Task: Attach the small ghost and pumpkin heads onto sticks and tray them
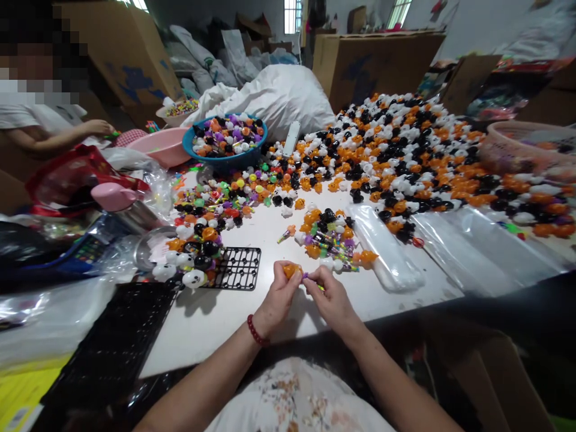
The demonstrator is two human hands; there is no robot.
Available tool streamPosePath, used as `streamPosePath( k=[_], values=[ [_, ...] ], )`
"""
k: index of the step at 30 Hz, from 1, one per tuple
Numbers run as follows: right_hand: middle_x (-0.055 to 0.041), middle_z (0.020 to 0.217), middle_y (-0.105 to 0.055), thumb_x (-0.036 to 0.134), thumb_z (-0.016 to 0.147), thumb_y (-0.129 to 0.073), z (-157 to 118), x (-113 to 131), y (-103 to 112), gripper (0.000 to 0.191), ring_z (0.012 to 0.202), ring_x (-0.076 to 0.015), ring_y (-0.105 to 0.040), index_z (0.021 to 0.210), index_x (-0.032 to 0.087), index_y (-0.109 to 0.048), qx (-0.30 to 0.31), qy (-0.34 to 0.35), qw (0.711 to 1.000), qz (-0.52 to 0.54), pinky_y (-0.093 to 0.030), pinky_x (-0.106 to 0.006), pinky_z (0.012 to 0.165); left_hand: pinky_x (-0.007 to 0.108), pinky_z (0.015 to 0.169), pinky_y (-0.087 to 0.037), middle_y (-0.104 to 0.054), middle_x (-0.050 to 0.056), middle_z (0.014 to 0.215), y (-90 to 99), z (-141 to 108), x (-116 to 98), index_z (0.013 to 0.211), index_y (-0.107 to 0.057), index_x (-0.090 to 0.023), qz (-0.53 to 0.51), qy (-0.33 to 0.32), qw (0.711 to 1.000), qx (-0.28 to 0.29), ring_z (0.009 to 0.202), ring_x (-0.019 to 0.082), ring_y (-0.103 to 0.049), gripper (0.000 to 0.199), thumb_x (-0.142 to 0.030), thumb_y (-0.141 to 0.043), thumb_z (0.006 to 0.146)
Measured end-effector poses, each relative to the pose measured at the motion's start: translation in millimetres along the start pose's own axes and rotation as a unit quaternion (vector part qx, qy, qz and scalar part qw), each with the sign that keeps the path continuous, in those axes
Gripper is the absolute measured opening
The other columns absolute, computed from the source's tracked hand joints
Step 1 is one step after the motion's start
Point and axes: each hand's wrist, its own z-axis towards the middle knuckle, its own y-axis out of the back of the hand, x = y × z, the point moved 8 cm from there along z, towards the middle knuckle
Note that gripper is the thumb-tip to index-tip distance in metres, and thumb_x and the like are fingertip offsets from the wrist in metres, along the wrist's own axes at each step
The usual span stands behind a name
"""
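Observation:
Over the front of the white table, my left hand [273,305] is closed around an orange plastic figure head [291,270]. My right hand [333,299] meets it, pinching a small stick-like piece with a purple end [306,276]; its lower part is mostly hidden by the fingers. Just beyond my hands lies a small heap of printed tubes [330,240] with orange, black and white heads. One loose tube with an orange top [287,233] lies apart from it. To the left, a black grid rack [252,270] bears several upright pieces with white, black and orange heads [193,278].
A large pile of orange, black and white heads [405,144] covers the back right. A blue basin [225,157] of small parts stands back left, near a pink-lidded flask [114,197]. Clear plastic bags [387,258] lie at right. Another person's hand [98,128] is at far left.

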Motion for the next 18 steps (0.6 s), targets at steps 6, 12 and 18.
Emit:
streamPosePath(
  k=[6, 12, 18],
  values=[
    [-0.0001, 0.081, -0.064, 0.046, 0.091, -0.059, 12.3, -3.1, 3.8, 0.024, 0.078, -0.0170, -0.060, 0.088, 0.022, -0.058, 0.027, -0.017, 0.999, 0.036, -0.045, -0.029, 0.070, 0.024, 0.070, -0.041, -0.054, -0.001, 0.082, 0.8, 17.8, -2.8, 0.085, -0.054, -0.018, -0.083, 0.035, 0.996, -0.018, 0.074, 0.011, -0.048, 0.036, -0.052, -0.068, 0.084],
    [-0.0016, 0.089, -0.068, 0.050, 0.087, -0.066, 14.6, -12.5, 9.0, 0.029, 0.086, -0.0181, -0.062, 0.094, 0.022, -0.059, 0.040, -0.059, 0.992, 0.108, -0.047, -0.030, 0.076, 0.023, 0.066, -0.038, -0.053, -0.002, 0.078, -0.1, 23.8, 2.1, 0.081, -0.056, -0.017, -0.154, 0.057, 0.986, -0.036, 0.068, 0.009, -0.046, 0.032, -0.040, -0.078, 0.076],
    [0.0001, 0.081, -0.066, 0.051, 0.086, -0.068, 10.3, -27.5, 13.2, 0.032, 0.077, -0.0153, -0.058, 0.093, 0.021, -0.060, 0.041, -0.097, 0.983, 0.150, -0.044, -0.029, 0.074, 0.026, 0.061, -0.035, -0.046, -0.003, 0.071, 3.6, 19.7, 6.3, 0.081, -0.050, -0.020, 0.004, 0.018, 0.998, -0.066, 0.061, 0.011, -0.040, 0.037, -0.055, -0.060, 0.089]
  ],
)
